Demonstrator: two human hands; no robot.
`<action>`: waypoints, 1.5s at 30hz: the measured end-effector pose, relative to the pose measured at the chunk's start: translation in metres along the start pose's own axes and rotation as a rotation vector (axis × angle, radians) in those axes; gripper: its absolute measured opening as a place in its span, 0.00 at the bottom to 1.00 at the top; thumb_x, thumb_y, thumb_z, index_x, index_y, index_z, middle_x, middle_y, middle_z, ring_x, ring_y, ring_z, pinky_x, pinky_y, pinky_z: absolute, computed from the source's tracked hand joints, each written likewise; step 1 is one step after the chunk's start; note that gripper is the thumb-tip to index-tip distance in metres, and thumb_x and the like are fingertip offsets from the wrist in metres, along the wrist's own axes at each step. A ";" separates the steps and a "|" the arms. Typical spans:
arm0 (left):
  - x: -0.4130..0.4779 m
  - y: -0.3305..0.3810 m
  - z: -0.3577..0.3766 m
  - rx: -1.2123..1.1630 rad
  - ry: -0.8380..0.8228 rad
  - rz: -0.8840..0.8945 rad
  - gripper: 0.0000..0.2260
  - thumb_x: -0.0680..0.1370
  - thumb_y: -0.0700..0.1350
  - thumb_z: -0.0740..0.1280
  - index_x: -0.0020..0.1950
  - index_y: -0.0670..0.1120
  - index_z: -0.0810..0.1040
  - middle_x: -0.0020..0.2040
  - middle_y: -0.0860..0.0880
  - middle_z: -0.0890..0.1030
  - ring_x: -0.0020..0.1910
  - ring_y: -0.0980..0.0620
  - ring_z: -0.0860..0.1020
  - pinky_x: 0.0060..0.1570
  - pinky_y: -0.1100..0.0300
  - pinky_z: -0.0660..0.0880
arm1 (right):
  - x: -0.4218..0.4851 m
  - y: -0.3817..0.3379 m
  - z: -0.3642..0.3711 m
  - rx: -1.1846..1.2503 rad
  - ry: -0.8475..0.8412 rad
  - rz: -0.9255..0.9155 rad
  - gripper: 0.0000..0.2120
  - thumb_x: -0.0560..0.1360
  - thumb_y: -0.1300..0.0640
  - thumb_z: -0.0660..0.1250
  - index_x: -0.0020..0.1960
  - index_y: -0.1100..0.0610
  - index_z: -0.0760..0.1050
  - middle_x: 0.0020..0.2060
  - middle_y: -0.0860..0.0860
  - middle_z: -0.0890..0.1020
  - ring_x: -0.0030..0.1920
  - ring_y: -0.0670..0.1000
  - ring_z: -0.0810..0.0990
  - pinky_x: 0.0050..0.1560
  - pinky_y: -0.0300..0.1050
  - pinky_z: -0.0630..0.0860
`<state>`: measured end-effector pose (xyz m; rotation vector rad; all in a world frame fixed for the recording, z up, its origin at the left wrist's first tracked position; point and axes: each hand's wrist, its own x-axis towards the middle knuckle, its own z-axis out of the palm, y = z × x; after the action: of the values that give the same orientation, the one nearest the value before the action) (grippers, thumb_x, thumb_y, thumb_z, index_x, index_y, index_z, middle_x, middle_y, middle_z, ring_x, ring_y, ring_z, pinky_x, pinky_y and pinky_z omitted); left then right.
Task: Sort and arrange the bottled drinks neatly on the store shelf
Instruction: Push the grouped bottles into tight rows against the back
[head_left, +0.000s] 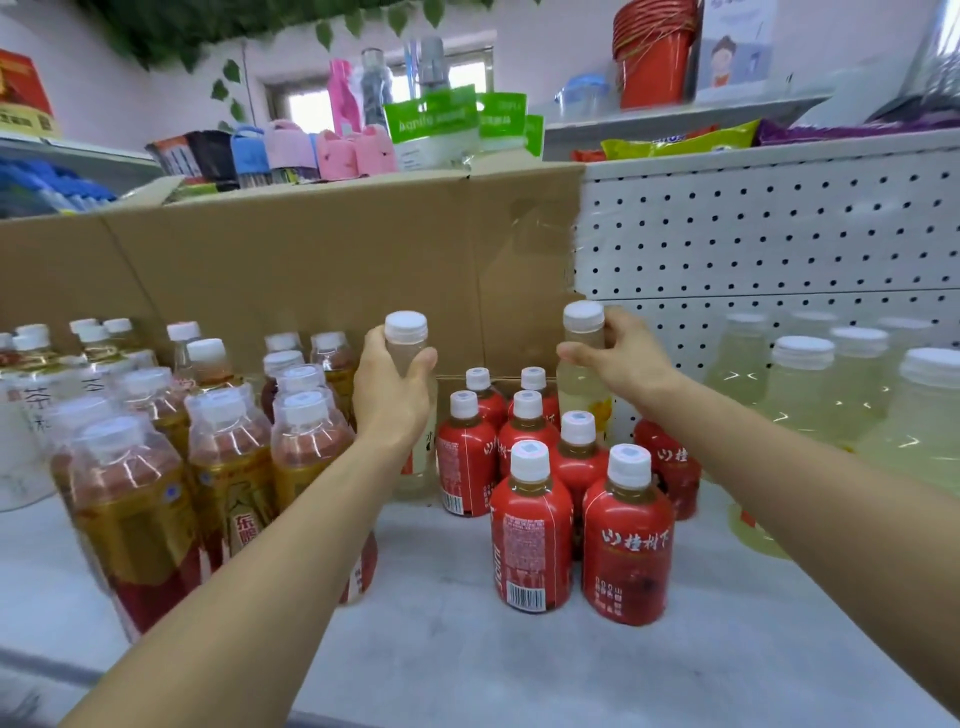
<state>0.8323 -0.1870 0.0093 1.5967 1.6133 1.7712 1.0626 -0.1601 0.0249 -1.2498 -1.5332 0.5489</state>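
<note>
Shelf stock, drinks section.

- Left hand (389, 395): fingers and thumb wrapped round the neck of a clear plastic bottle (404, 356) holding pale liquid, with a ribbed white cap. It stands upright between the tea bottles and the red group.
- Right hand (623, 358): pinches the neck of a second pale bottle (579, 389) just under its white cap. It is upright behind the red group; its base is hidden, so it may or may not be resting on the shelf.
- Red-labelled bottles (530, 525): small, rounded, white caps, clustered at centre.
- Amber tea bottles (228, 467): ridged shoulders, gold-and-red labels, packed at left.
- Pale yellow bottles (800, 395): blurred, at right.
- Shelf (467, 649): smooth grey-white.
- Cardboard box (311, 260) and perforated metal panel (779, 234): behind.
</note>
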 end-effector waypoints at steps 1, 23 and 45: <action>0.000 0.006 -0.003 -0.013 -0.008 0.039 0.15 0.80 0.46 0.68 0.65 0.48 0.71 0.56 0.52 0.77 0.55 0.51 0.77 0.54 0.56 0.72 | -0.002 -0.007 -0.003 0.004 0.008 -0.027 0.20 0.73 0.57 0.74 0.63 0.56 0.74 0.53 0.49 0.80 0.53 0.49 0.79 0.46 0.37 0.73; -0.096 0.156 -0.036 -0.625 -0.349 0.329 0.11 0.80 0.52 0.67 0.60 0.50 0.74 0.54 0.51 0.82 0.54 0.54 0.81 0.58 0.51 0.78 | -0.146 -0.109 -0.118 0.136 0.391 -0.303 0.16 0.73 0.42 0.71 0.57 0.49 0.77 0.50 0.46 0.84 0.52 0.45 0.83 0.54 0.47 0.79; -0.227 0.143 0.151 -0.417 -0.639 0.052 0.20 0.79 0.49 0.69 0.70 0.54 0.70 0.63 0.57 0.78 0.61 0.59 0.76 0.65 0.51 0.74 | -0.191 0.056 -0.198 0.164 0.352 0.036 0.20 0.74 0.51 0.73 0.63 0.49 0.70 0.55 0.50 0.81 0.55 0.49 0.81 0.50 0.46 0.78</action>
<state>1.1019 -0.3306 -0.0259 1.7475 0.8553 1.2970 1.2500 -0.3618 -0.0309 -1.1779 -1.1506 0.4408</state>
